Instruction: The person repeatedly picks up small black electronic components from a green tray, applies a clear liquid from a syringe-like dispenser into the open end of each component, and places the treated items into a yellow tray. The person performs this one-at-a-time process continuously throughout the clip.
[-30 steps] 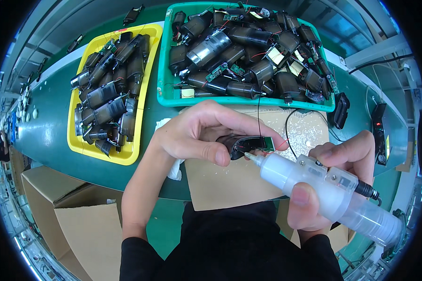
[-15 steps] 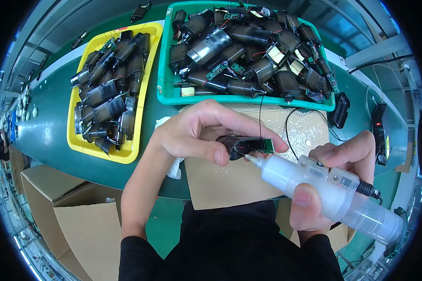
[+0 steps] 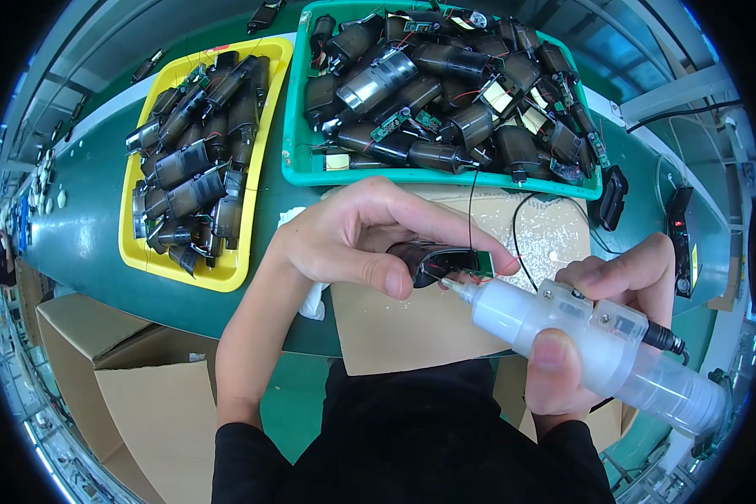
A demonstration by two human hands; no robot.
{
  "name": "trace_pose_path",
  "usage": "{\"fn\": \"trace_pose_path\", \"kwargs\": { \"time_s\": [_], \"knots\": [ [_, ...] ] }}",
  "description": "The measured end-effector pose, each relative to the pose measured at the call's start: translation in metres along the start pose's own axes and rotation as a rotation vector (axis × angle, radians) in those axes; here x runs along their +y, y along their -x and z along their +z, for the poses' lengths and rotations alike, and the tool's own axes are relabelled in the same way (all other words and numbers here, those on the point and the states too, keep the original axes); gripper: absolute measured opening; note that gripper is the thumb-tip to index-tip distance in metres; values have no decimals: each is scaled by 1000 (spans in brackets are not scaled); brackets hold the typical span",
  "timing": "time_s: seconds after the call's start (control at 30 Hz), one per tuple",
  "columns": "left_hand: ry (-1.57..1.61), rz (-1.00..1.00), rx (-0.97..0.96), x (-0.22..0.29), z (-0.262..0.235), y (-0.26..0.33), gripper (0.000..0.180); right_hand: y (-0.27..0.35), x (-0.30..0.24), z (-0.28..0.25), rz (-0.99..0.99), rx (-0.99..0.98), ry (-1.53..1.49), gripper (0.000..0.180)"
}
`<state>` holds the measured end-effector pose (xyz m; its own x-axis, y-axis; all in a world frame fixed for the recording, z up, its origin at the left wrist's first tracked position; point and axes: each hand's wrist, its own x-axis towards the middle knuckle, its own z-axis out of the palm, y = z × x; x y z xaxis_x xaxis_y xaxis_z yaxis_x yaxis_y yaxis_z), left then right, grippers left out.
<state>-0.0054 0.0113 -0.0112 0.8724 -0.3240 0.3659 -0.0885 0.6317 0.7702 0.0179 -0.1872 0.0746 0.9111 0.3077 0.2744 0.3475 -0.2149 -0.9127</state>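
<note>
Dark housing (image 3: pixel 418 262) with green circuit board (image 3: pixel 485 264) sits grasped in left hand (image 3: pixel 349 239), above cardboard sheet (image 3: pixel 395 336), likely turned so open side faces nozzle (image 3: pixel 459 290). Right hand (image 3: pixel 634 277) wraps white syringe (image 3: pixel 512 315), slanted apparently for close access. Cardboard sheet probably shields tabletop (image 3: pixel 76 227).

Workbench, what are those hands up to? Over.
Left hand holding dark casing. Right hand gripping white-filled syringe, nozzle by casing, contact unclear. Thin black wire beside green board, apparently clear of nozzle.
</note>
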Motion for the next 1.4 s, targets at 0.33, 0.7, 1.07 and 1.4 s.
{"fn": "trace_pose_path", "kwargs": {
  "time_s": [0.33, 0.7, 1.07, 1.4],
  "knots": [
    [26, 5, 17, -4, 0, 1, 72, 3, -3, 3, 66, 29, -3, 72],
    [-868, -66, 154, 64, 3, 10, 54, 3, 32, -6, -184, 44, -228, 50],
    [-1853, -352, 824, 172, -51, 77, 43, 16, 80, -15, 217, -265, 61, 30],
    [-2072, -760, 842, 135, -230, -77, 60, 15, 75, -16, 207, -244, 97, 31]
  ]
}}
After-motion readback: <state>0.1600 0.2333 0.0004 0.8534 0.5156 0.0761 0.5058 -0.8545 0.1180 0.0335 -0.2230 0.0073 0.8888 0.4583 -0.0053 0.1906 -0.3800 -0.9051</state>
